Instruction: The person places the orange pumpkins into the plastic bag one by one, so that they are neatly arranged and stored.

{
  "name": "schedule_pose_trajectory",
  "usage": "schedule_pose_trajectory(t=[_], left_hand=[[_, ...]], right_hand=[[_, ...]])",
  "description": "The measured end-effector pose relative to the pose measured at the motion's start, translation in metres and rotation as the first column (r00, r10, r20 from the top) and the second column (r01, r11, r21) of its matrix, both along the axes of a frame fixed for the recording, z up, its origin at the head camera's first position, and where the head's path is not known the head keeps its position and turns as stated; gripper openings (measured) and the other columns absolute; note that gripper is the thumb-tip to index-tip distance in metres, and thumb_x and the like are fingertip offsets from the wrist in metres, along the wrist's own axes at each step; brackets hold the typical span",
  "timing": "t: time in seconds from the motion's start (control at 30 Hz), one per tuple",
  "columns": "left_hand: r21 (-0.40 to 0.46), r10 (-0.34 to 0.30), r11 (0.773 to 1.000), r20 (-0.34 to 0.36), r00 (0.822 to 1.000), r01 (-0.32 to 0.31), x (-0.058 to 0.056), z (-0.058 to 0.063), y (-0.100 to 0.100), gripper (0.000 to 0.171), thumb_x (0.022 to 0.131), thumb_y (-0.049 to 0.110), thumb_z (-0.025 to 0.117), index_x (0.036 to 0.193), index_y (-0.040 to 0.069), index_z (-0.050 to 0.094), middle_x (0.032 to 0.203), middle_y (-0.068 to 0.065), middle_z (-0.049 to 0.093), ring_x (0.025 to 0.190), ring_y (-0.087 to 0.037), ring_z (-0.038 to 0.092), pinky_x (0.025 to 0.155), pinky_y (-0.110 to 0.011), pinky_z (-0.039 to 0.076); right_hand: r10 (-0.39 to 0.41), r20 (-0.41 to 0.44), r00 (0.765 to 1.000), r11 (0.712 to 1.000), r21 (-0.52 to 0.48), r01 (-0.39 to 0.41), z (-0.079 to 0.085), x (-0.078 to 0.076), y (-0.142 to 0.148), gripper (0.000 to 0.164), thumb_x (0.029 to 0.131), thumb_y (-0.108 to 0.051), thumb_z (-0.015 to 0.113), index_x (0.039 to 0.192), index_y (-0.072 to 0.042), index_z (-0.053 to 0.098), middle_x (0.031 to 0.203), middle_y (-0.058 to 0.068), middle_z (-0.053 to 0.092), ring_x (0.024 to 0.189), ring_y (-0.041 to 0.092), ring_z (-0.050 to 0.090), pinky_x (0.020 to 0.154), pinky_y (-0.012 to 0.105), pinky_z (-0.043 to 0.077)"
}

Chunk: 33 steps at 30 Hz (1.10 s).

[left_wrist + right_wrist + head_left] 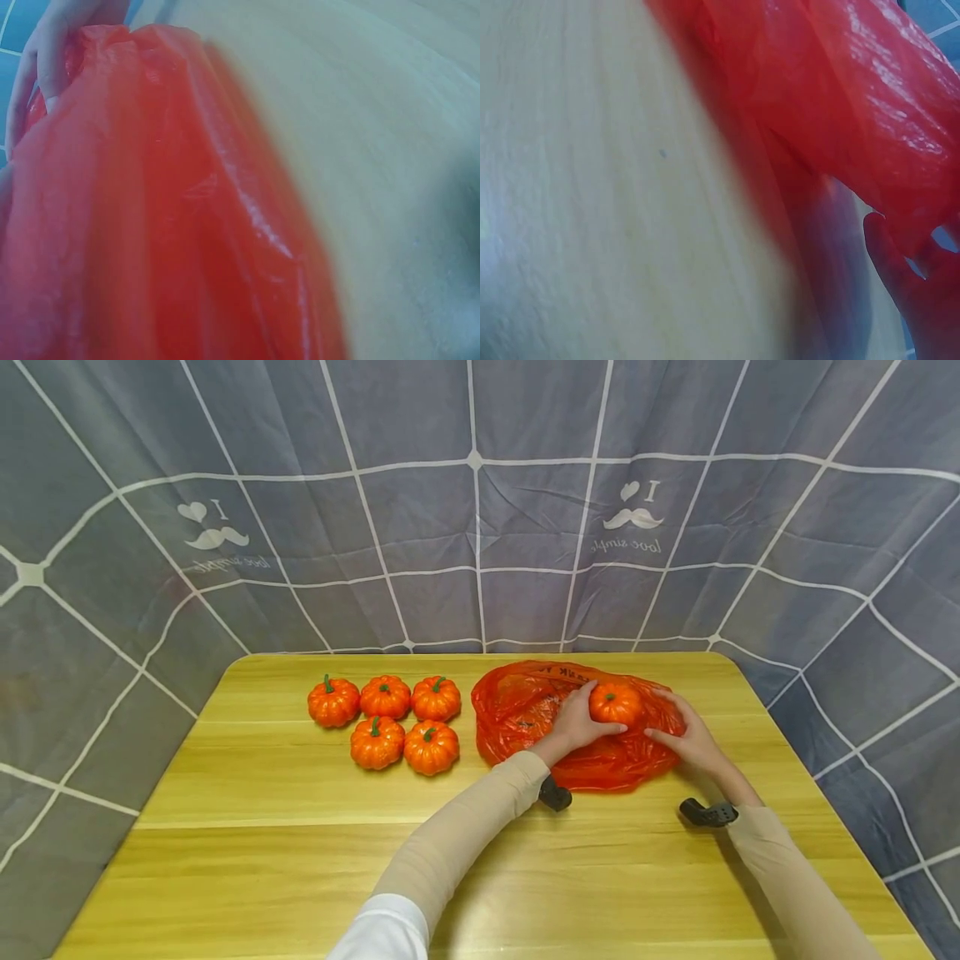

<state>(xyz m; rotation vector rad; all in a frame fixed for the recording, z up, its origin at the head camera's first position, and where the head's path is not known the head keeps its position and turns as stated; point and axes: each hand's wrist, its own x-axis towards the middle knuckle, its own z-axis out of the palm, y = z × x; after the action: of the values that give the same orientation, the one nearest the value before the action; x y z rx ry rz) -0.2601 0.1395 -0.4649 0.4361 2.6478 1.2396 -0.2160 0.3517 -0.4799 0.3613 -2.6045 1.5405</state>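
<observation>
In the head view my left hand grips a small orange pumpkin from its left side, thumb along the near side. The pumpkin has a short green stem and sits over the opening of a red plastic bag. On the bag's right side, my right hand holds the bag's edge between thumb and fingers, close to the pumpkin. Red film of the bag fills much of the left wrist view. In the right wrist view, bag film hangs at a hand's fingers. The bag's inside is mostly hidden.
Several more orange pumpkins stand in two rows left of the bag on the wooden table. A grey curtain with white grid lines hangs behind the table and at its sides. Black devices are strapped to both wrists.
</observation>
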Motion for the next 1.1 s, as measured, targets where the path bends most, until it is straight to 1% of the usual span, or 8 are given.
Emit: schedule_pose_trajectory(t=[0.2,0.37,0.5,0.6,0.83,0.9,1.03,1.1], left_hand=[[-0.001,0.007,1.0,0.003,1.0,-0.007,0.005,0.008,-0.002,0.089,0.076,0.042,0.08,0.148,0.016,0.034,0.145,-0.009,0.044,0.131,-0.027,0.045,0.108,-0.039,0.04],[0.005,0.019,1.0,-0.028,0.999,-0.019,0.01,0.02,-0.008,0.086,0.076,0.04,0.08,0.147,0.017,0.036,0.144,-0.009,0.044,0.131,-0.028,0.044,0.108,-0.04,0.04],[0.024,0.0,1.0,-0.065,0.998,0.001,0.012,0.03,-0.015,0.086,0.077,0.037,0.079,0.148,0.016,0.035,0.145,-0.008,0.044,0.133,-0.028,0.042,0.109,-0.041,0.039],[0.031,-0.02,0.999,-0.09,0.996,0.023,0.014,0.036,-0.021,0.086,0.078,0.037,0.079,0.149,0.015,0.035,0.146,-0.008,0.044,0.135,-0.029,0.04,0.109,-0.043,0.038],[0.058,-0.046,0.997,-0.101,0.994,0.052,0.022,0.055,-0.037,0.084,0.078,0.037,0.079,0.148,0.018,0.036,0.148,-0.004,0.043,0.137,-0.026,0.039,0.109,-0.042,0.04],[0.07,-0.058,0.995,-0.111,0.992,0.066,0.023,0.061,-0.042,0.083,0.078,0.037,0.079,0.148,0.018,0.036,0.149,-0.003,0.043,0.137,-0.026,0.038,0.109,-0.042,0.04],[0.083,-0.074,0.993,-0.145,0.987,0.087,0.026,0.07,-0.053,0.084,0.078,0.038,0.078,0.148,0.017,0.036,0.149,-0.002,0.043,0.138,-0.024,0.039,0.11,-0.042,0.037],[0.087,-0.081,0.992,-0.159,0.984,0.096,0.027,0.074,-0.06,0.084,0.078,0.038,0.078,0.148,0.017,0.036,0.149,-0.002,0.043,0.137,-0.024,0.041,0.11,-0.042,0.038]], right_hand=[[0.007,-0.013,1.0,0.999,-0.037,-0.007,-0.002,0.0,0.0,0.064,0.087,0.0,0.066,0.143,0.002,0.034,0.144,0.026,0.034,0.115,-0.01,0.039,0.09,0.001,0.036],[0.016,-0.038,0.999,0.998,-0.059,-0.018,-0.003,0.0,-0.001,0.063,0.087,0.002,0.065,0.142,0.003,0.035,0.143,0.021,0.037,0.116,-0.012,0.039,0.091,0.001,0.035],[0.017,-0.039,0.999,0.998,-0.059,-0.019,-0.004,0.001,0.0,0.064,0.087,0.001,0.066,0.142,0.003,0.034,0.141,0.014,0.039,0.114,-0.012,0.041,0.09,0.002,0.037],[0.021,-0.035,0.999,0.998,-0.064,-0.023,-0.005,0.001,0.001,0.064,0.087,0.001,0.065,0.143,0.002,0.034,0.141,0.014,0.039,0.114,-0.011,0.042,0.09,0.002,0.037],[0.022,-0.034,0.999,0.998,-0.065,-0.024,-0.005,0.001,0.002,0.064,0.087,0.001,0.065,0.143,0.002,0.034,0.141,0.011,0.04,0.114,-0.012,0.041,0.09,0.001,0.036],[0.023,-0.045,0.999,0.997,-0.068,-0.026,-0.006,0.001,0.002,0.064,0.087,0.001,0.065,0.142,0.003,0.034,0.14,0.007,0.041,0.114,-0.012,0.042,0.091,0.001,0.036],[0.029,-0.052,0.998,0.997,-0.076,-0.033,-0.007,0.001,0.003,0.064,0.086,0.003,0.066,0.142,0.004,0.034,0.139,-0.005,0.042,0.114,-0.012,0.041,0.091,0.001,0.035],[0.031,-0.047,0.998,0.996,-0.077,-0.035,-0.008,0.002,0.003,0.064,0.086,0.002,0.065,0.142,0.004,0.034,0.138,-0.008,0.041,0.114,-0.013,0.041,0.091,0.001,0.035]])
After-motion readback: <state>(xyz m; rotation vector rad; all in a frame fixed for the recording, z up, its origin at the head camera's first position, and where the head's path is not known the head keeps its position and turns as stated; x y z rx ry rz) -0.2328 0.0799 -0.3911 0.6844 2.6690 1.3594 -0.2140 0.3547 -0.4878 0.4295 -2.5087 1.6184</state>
